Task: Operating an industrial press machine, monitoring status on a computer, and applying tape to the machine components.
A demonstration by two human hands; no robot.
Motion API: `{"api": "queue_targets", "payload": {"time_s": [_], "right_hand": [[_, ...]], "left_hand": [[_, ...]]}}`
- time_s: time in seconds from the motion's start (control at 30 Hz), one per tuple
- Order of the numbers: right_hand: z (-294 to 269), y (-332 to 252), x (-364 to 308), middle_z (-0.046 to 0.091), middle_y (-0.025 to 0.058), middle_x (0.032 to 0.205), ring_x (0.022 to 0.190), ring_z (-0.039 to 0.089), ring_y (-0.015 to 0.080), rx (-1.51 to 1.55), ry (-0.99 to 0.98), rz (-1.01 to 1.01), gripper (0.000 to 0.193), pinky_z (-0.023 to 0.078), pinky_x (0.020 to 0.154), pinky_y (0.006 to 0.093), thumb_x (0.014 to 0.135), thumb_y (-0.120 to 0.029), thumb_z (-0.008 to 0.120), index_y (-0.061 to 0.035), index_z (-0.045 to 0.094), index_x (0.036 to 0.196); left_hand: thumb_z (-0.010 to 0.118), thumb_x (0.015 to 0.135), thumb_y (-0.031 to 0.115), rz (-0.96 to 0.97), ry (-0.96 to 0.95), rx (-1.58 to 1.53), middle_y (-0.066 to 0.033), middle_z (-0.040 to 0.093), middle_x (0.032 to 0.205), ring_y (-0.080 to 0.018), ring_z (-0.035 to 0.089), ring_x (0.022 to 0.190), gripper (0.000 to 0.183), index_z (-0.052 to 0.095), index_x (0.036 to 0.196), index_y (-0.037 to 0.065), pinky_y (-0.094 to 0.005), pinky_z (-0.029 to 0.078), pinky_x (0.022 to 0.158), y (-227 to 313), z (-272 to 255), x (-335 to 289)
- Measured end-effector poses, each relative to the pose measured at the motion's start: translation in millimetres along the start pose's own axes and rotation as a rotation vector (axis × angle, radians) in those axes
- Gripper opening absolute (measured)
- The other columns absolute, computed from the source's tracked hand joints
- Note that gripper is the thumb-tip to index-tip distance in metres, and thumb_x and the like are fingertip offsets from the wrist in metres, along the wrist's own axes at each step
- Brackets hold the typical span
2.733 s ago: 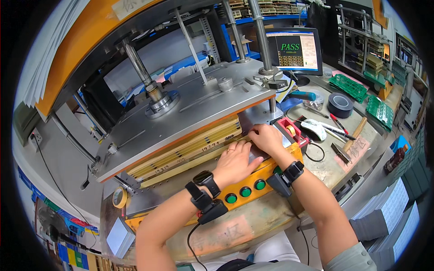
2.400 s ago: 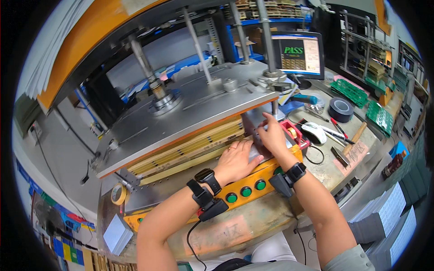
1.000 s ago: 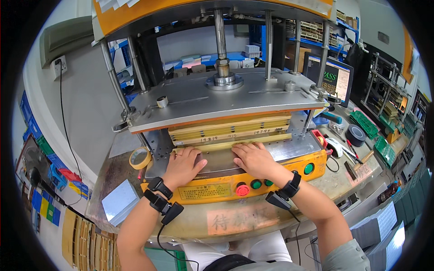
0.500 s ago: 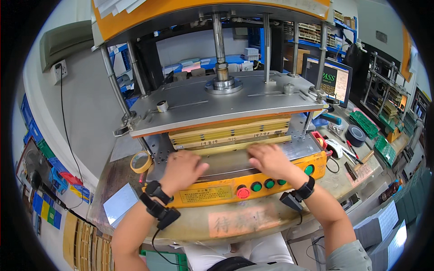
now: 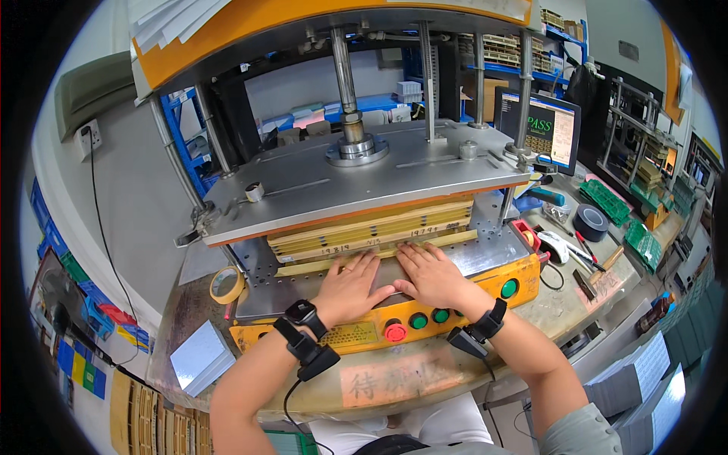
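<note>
A stack of yellowish boards [image 5: 371, 233] lies between the press's grey upper plate [image 5: 303, 189] and its metal bed [image 5: 485, 256]. Along the front of the stack runs a thin yellow strip [image 5: 303, 268]. My left hand [image 5: 350, 287] lies palm down with fingers stretched to the strip, left of centre. Beside it my right hand [image 5: 431, 277] rests the same way, fingertips at the strip and the stack's front. The two thumbs almost meet above the orange front panel. Neither hand grasps anything.
A red button [image 5: 394, 331] and several green buttons [image 5: 418, 321] sit on the panel below my hands. Tape rolls [image 5: 227, 286] and a white box [image 5: 202, 356] lie at the left. Tools, black tape [image 5: 591, 221] and a monitor [image 5: 538, 129] stand at the right.
My hands have come together toward the middle, and their fingers now lie flat against the strip. The view has shifted slightly, so the press appears further left.
</note>
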State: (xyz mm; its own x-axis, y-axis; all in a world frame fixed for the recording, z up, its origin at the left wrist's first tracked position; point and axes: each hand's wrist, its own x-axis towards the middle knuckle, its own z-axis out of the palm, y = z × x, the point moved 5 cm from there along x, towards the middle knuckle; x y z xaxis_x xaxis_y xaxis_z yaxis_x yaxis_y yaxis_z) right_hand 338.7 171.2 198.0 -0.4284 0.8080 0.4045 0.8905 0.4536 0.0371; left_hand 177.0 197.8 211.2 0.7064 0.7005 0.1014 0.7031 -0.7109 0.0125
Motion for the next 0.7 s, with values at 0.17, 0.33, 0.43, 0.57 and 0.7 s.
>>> {"api": "queue_targets", "payload": {"time_s": [0.17, 0.33, 0.43, 0.57, 0.7], "right_hand": [[-6, 27, -15, 0.042, 0.0187, 0.142, 0.135, 0.037, 0.0295, -0.024, -0.008, 0.075, 0.065, 0.022, 0.113, 0.0429, 0.097, -0.05, 0.034, 0.0021, 0.042, 0.136], [-16, 55, -34, 0.041, 0.0178, 0.143, 0.136, 0.035, 0.0286, -0.067, -0.06, 0.182, 0.065, 0.023, 0.112, 0.0431, 0.098, -0.049, 0.032, 0.0017, 0.042, 0.136], [-19, 65, -42, 0.042, 0.0172, 0.143, 0.135, 0.036, 0.0279, -0.028, -0.048, 0.198, 0.064, 0.023, 0.112, 0.0436, 0.098, -0.049, 0.032, 0.0019, 0.042, 0.137], [-18, 71, -49, 0.042, 0.0168, 0.143, 0.135, 0.037, 0.0275, -0.064, -0.038, 0.225, 0.064, 0.023, 0.112, 0.0439, 0.098, -0.048, 0.032, 0.002, 0.041, 0.137], [-19, 70, -47, 0.045, 0.0175, 0.14, 0.133, 0.039, 0.0282, -0.037, -0.014, 0.233, 0.063, 0.023, 0.112, 0.0436, 0.098, -0.047, 0.033, 0.0025, 0.042, 0.135]], "left_hand": [[0.031, 0.096, 0.056, -0.062, -0.036, 0.002, -0.0154, 0.028, 0.152, -0.0278, 0.026, 0.141, 0.074, 0.029, 0.145, 0.001, -0.0498, 0.013, 0.115, -24, -5, -25], [0.029, 0.095, 0.059, -0.211, -0.042, 0.008, -0.0152, 0.028, 0.152, -0.0265, 0.023, 0.142, 0.077, 0.027, 0.145, 0.0, -0.0515, 0.013, 0.114, -56, -11, -59], [0.03, 0.095, 0.057, -0.284, -0.062, 0.015, -0.0156, 0.029, 0.151, -0.0269, 0.024, 0.142, 0.076, 0.028, 0.144, 0.0, -0.052, 0.013, 0.114, -70, -11, -69], [0.03, 0.096, 0.056, -0.311, -0.024, 0.02, -0.0173, 0.03, 0.15, -0.0271, 0.025, 0.141, 0.074, 0.029, 0.143, -0.001, -0.0515, 0.012, 0.115, -79, -12, -79], [0.029, 0.096, 0.056, -0.335, -0.024, 0.016, -0.0187, 0.03, 0.15, -0.0283, 0.026, 0.141, 0.074, 0.029, 0.143, -0.002, -0.0511, 0.011, 0.115, -82, -13, -81]]}}
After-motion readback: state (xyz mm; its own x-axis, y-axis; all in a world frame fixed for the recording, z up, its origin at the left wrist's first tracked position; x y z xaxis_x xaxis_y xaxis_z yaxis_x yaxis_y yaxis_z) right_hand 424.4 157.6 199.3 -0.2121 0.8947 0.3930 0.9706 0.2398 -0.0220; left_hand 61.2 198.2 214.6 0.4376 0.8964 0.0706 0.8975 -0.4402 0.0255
